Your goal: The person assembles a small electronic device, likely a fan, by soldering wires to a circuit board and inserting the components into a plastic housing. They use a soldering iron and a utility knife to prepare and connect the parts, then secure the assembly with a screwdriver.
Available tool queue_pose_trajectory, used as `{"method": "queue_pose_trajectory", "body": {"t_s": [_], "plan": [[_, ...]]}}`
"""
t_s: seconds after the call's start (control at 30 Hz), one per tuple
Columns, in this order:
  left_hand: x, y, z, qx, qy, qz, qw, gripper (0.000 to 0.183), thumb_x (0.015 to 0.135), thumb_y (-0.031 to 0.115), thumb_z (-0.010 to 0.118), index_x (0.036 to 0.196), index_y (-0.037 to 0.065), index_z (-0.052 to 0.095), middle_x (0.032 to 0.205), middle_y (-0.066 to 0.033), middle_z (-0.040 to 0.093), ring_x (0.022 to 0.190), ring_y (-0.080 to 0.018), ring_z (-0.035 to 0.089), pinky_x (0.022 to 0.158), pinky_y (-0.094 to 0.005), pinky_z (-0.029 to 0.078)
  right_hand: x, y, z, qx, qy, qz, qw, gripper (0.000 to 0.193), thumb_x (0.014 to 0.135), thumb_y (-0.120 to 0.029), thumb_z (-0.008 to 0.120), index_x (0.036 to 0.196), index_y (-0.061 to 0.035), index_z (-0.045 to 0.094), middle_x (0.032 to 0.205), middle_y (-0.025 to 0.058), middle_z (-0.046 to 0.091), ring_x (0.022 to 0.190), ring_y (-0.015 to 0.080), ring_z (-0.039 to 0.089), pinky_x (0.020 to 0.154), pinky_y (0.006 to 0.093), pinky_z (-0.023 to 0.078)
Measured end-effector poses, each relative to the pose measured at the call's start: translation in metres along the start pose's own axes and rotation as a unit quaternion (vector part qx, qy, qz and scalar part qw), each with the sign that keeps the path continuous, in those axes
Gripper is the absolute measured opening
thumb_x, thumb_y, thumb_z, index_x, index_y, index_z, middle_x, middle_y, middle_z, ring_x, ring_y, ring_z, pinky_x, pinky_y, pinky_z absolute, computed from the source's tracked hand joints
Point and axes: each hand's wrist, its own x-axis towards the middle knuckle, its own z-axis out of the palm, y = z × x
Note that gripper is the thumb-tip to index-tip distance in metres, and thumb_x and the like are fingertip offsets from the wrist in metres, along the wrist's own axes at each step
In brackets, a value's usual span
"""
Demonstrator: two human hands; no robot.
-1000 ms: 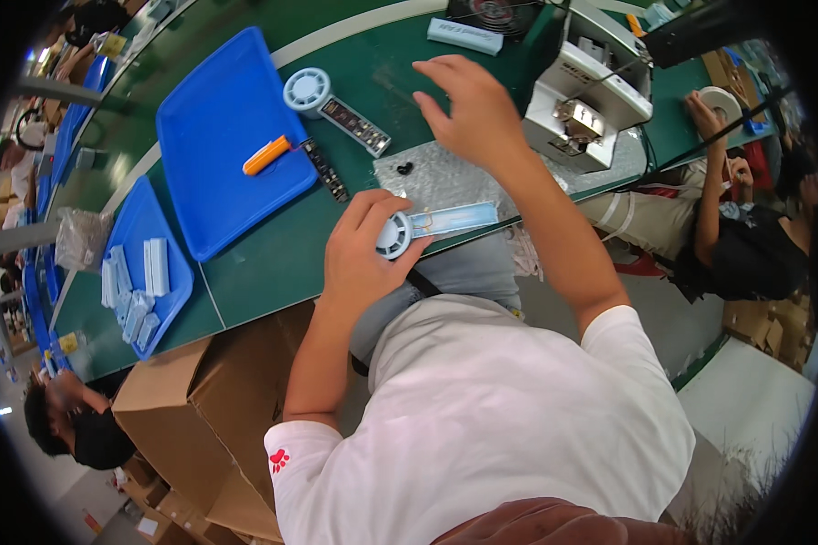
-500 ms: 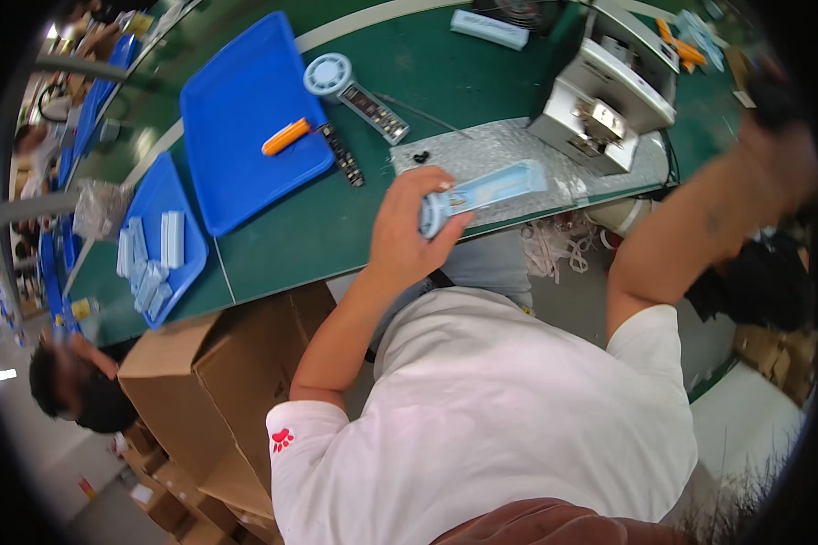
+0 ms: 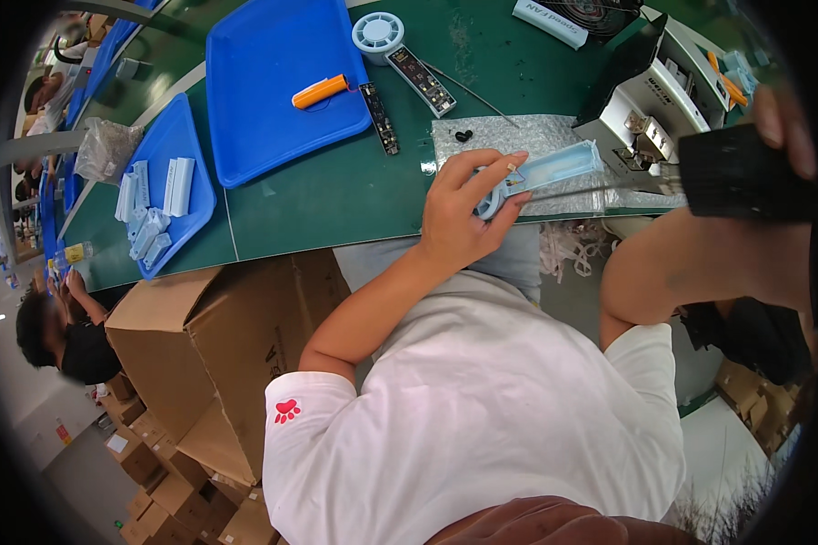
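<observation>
Holding a light blue plastic case (image 3: pixel 554 170) over the near edge of the green table (image 3: pixel 336 195), my left hand (image 3: pixel 463 213) has its fingers closed around the round end. A thin metal rod (image 3: pixel 591 189) lies just under the case. My right hand (image 3: pixel 777 109) is raised close to the camera and grips a black tool (image 3: pixel 736 173). Under the case I see a bubble-wrap sheet (image 3: pixel 518 141), and beside it a white machine (image 3: pixel 650 118). Farther away, an orange cutter (image 3: pixel 320 91) lies in a blue tray (image 3: pixel 264 118).
</observation>
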Motion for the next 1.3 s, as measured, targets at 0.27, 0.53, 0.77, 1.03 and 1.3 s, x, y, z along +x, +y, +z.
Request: {"method": "queue_pose_trajectory", "body": {"t_s": [0.27, 0.53, 0.77, 1.03, 1.3], "plan": [[-0.002, 0.001, -0.001, -0.010, 0.010, -0.027, 1.000, 0.052, 0.077, 0.000, 0.084, 0.129, 0.004, 0.074, 0.110, -0.0127, 0.067, 0.093, -0.0259, 0.067, 0.080, -0.0336, 0.054, -0.006, 0.032, -0.002, -0.003, -0.011, 0.025, 1.000, 0.079, 0.096, -0.072, 0.038, 0.119, 0.0014, 0.057, 0.107, 0.0156, 0.059, 0.072, 0.0212, 0.054, 0.064, 0.0367, 0.046], [-0.003, -0.001, -0.001, -0.013, 0.009, -0.018, 1.000, 0.054, 0.077, 0.000, 0.084, 0.129, 0.004, 0.073, 0.110, -0.0128, 0.067, 0.094, -0.0255, 0.067, 0.080, -0.0332, 0.055, -0.008, 0.045, -0.004, -0.038, 0.010, 0.026, 0.999, 0.078, 0.096, -0.073, 0.043, 0.110, 0.0019, 0.062, 0.097, 0.0146, 0.061, 0.069, 0.0210, 0.054, 0.061, 0.0368, 0.047], [-0.005, -0.004, -0.001, -0.021, 0.006, -0.013, 1.000, 0.054, 0.077, -0.001, 0.084, 0.129, 0.003, 0.073, 0.110, -0.0128, 0.066, 0.095, -0.0247, 0.067, 0.080, -0.0328, 0.055, -0.006, 0.048, -0.009, 0.006, 0.004, 0.040, 0.999, 0.075, 0.097, -0.071, 0.044, 0.116, -0.0003, 0.062, 0.098, 0.0146, 0.061, 0.073, 0.0210, 0.056, 0.065, 0.0366, 0.047], [-0.006, -0.005, -0.004, -0.026, -0.003, -0.017, 1.000, 0.055, 0.076, -0.001, 0.084, 0.130, 0.003, 0.073, 0.113, -0.0123, 0.067, 0.097, -0.0244, 0.067, 0.082, -0.0327, 0.055, -0.011, 0.051, -0.008, 0.025, 0.001, 0.051, 0.998, 0.067, 0.097, -0.065, 0.048, 0.120, -0.0038, 0.062, 0.101, 0.0126, 0.060, 0.074, 0.0198, 0.055, 0.066, 0.0356, 0.046], [-0.008, -0.011, -0.005, -0.034, 0.008, -0.018, 0.999, 0.060, 0.078, 0.000, 0.084, 0.135, -0.001, 0.067, 0.114, -0.0139, 0.068, 0.099, -0.0232, 0.068, 0.086, -0.0317, 0.055, -0.015, 0.053, -0.006, 0.041, 0.010, 0.054, 0.998, 0.058, 0.094, -0.057, 0.052, 0.115, -0.0048, 0.063, 0.098, 0.0095, 0.059, 0.076, 0.0185, 0.052, 0.068, 0.0346, 0.044]]}}
